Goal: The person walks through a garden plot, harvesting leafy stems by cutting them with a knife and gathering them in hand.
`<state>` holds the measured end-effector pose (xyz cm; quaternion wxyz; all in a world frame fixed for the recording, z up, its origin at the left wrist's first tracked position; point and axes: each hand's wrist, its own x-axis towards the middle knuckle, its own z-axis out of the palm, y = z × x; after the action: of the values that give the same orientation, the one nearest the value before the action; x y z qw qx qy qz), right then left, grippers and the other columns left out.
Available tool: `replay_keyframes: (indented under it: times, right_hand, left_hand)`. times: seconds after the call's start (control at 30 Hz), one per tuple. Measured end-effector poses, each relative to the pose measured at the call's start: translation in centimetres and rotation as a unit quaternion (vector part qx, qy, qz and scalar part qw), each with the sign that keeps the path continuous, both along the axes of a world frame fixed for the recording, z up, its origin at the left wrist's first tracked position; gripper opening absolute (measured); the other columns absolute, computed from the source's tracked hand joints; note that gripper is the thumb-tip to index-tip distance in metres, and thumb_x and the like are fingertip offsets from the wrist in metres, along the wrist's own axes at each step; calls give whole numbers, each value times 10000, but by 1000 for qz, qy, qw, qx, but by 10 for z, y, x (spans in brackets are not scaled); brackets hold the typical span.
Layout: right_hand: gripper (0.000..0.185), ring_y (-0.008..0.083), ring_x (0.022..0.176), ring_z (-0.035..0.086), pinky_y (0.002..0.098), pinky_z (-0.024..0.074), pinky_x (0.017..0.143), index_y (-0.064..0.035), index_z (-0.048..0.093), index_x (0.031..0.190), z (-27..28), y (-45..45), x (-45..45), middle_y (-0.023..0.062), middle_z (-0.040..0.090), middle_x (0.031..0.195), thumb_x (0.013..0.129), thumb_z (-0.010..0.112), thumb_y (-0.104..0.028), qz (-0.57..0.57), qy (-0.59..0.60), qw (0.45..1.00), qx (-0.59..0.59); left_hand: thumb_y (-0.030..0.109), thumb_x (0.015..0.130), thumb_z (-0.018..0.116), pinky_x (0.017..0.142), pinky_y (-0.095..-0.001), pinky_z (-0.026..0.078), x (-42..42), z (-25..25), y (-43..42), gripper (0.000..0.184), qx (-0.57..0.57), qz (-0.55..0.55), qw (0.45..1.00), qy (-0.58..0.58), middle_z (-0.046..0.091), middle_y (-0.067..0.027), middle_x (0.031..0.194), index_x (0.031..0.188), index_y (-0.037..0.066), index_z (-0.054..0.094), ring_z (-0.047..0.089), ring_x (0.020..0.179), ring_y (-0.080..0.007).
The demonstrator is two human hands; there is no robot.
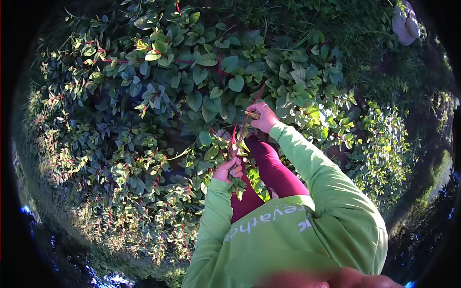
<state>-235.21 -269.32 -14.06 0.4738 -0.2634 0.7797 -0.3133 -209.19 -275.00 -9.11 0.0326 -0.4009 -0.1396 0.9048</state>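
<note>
Red stems [234, 137], at least two, were clamped tight in the left hand [227, 171] at their six o'clock; up at two o'clock, one yellowish tool [252, 115] was gripped by the right hand [263, 118], two maroon-clad legs [272, 165] spotted at five!

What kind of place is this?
It looks like a garden or a small farm field outdoors. Leafy plants with red stems spread all around, grass grows beside them, and the left hand holds some leafy stems.
</note>
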Motion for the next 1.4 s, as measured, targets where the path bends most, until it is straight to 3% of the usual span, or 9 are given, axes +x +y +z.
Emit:
replay_keyframes:
  times: [0.17, 0.3, 0.47, 0.57, 0.7, 0.8, 0.87, 1.07, 1.4]
  right_hand:
    - [411, 360, 1010, 569, 429, 470, 838, -173, 513, 1200, -50, 3, -54, 162, 583, 1066, 815, 578, -303, -36, 195, 966, 165]
    - [420, 311, 1059, 575, 419, 468, 900, -310, 525, 1244, -78, 24, -95, 126, 579, 1167, 827, 565, -336, 279, 152, 890, 326]
    - [437, 309, 1082, 565, 413, 465, 909, -317, 537, 1246, -75, 50, -128, 95, 598, 1161, 814, 570, -372, 320, 202, 806, 455]
    - [390, 248, 978, 618, 361, 479, 855, -229, 598, 1165, -43, 27, -127, 79, 643, 1045, 789, 635, -323, 201, 164, 891, 373]
    - [407, 147, 858, 621, 304, 473, 778, -66, 635, 1027, -20, -115, -73, 43, 653, 866, 692, 768, -253, -52, 29, 998, 4]
    - [792, 210, 1097, 518, 307, 421, 949, -53, 480, 1290, 14, -274, -35, 134, 487, 1239, 613, 837, -256, -86, 89, 951, -282]
    - [783, 218, 1074, 538, 319, 439, 917, -61, 480, 1289, 21, -353, -15, 127, 517, 1225, 619, 828, -269, -53, 68, 950, -299]
    - [280, 208, 722, 608, 311, 474, 670, -84, 636, 920, 72, -316, 96, 78, 629, 774, 670, 740, -150, 250, 8, 952, -179]
    - [428, 228, 919, 609, 313, 458, 851, -131, 611, 1101, 77, -163, 134, 83, 622, 958, 693, 723, -192, 305, -262, 916, 1]
  left_hand:
    - [226, 990, 385, 488, -224, 297, 2, 1, -9, 349, 4, -22, 1000, 11, 407, 28, 711, 1305, 78, 415, 346, 519, -59]
    - [294, 965, 446, 459, -222, 277, 8, 0, -31, 322, -54, -91, 993, 47, 357, 20, 566, 721, 83, 442, 332, 476, -65]
    - [260, 971, 433, 455, -219, 273, 31, 9, -54, 267, -68, -86, 992, 67, 374, 16, 584, 798, 63, 478, 319, 470, -60]
    - [266, 987, 398, 451, -232, 310, 59, 27, -69, 456, -87, -11, 994, 58, 393, 21, 602, 1396, 83, 317, 340, 442, -67]
    - [317, 984, 404, 440, -236, 303, 122, -4, -49, 355, 20, 119, 987, 110, 377, 42, 595, 1288, 137, 435, 341, 437, -66]
    - [304, 953, 484, 534, -291, 406, 131, 2, -63, 221, -13, 84, 995, -42, 476, -6, 657, 1013, 100, 545, 465, 555, -133]
    - [270, 937, 520, 703, -373, 490, 115, 28, -87, 224, -164, 64, 975, -135, 607, -112, 868, 898, 55, 567, 578, 784, -227]
    - [348, 939, 491, 1037, -432, 392, 84, -2, -141, 467, -3, 244, 969, -39, 408, -230, 1360, 1191, -44, 480, 426, 1253, -333]
    - [144, 896, 502, 663, -358, 507, 98, -5, -124, 179, -68, 47, 995, -58, 625, -82, 831, 1005, 25, 581, 598, 657, -173]
